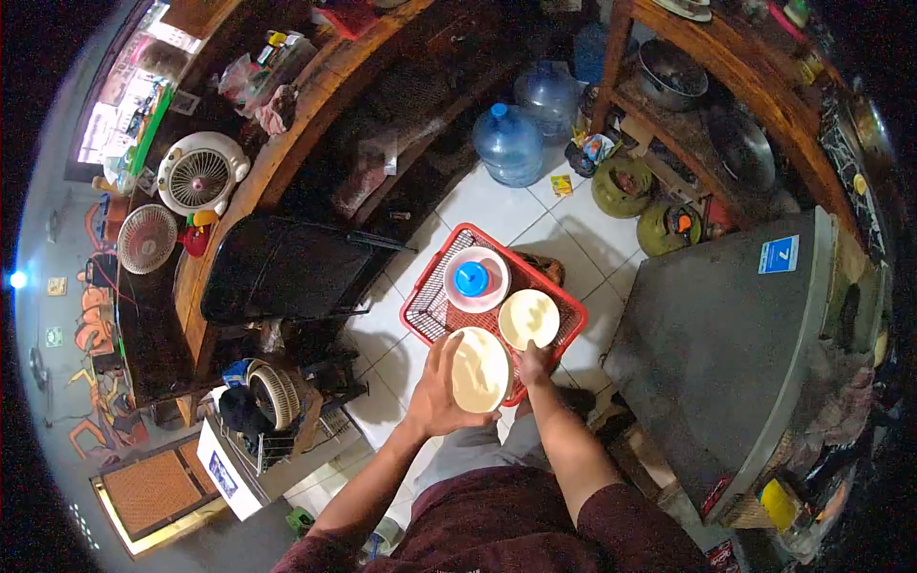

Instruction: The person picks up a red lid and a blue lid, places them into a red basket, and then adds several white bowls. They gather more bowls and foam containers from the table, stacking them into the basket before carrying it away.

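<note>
My left hand is wrapped round the side of a cream bowl, whose inside faces up toward me. A second, smaller cream bowl is gripped at its near rim by my right hand. Both bowls are over the near part of a red plastic basket with mesh sides. Inside the basket, at its far left, sits a pale pink bowl with a blue lidded item in it. My fingers under the left bowl are hidden.
Beyond the basket stand blue water jugs and green gas cylinders on white tile. A grey fridge is close on the right. To the left are a black chair and a wooden counter carrying fans.
</note>
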Available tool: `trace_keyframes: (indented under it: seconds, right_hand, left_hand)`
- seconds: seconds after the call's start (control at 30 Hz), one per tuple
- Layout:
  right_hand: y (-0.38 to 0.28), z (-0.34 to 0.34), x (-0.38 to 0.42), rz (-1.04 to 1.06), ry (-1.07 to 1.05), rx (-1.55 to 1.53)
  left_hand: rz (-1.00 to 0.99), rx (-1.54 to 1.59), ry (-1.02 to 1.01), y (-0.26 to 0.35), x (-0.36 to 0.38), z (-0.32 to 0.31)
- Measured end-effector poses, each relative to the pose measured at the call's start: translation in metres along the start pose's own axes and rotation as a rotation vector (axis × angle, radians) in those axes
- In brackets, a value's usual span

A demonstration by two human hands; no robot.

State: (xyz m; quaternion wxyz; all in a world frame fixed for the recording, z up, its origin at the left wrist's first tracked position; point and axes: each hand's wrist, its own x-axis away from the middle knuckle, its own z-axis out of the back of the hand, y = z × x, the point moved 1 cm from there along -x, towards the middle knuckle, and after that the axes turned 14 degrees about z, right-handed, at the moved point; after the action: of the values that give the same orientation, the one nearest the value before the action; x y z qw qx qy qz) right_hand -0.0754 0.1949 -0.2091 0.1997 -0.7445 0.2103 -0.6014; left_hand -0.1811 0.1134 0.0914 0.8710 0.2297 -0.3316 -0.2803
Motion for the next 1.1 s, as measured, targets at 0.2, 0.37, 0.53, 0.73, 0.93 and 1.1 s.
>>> trace_keyframes:
  seconds: [0.2, 0.37, 0.53, 0.73, 0.93, 1.1]
  right_hand:
    - [0.028, 0.013, -0.017, -0.034, -0.280, -0.525]
    - [0.018, 0.024, 0.002, -0.073, -0.164, -0.367]
    - [-0.008, 0.036, 0.053, 0.224, -0.102, -0.026]
    - [-0.072, 0.048, 0.090, 0.531, -0.207, 0.174]
    - [-0.111, 0.054, 0.090, 0.426, -0.164, 0.138]
    - [-0.120, 0.065, 0.093, 0.436, -0.140, 0.173]
  left_hand:
    - [-0.075, -0.337, 0.068, -0.006, -0.041, -0.037]
    - [-0.113, -0.228, 0.028, -0.022, -0.084, -0.073]
    - [-0.115, -0.331, -0.012, -0.027, -0.111, -0.104]
    - [-0.275, -0.357, -0.023, -0.047, -0.134, -0.140]
    - [-0.203, -0.410, -0.053, -0.039, -0.144, -0.147]
    - [-0.251, -0.380, -0.042, -0.048, -0.151, -0.158]
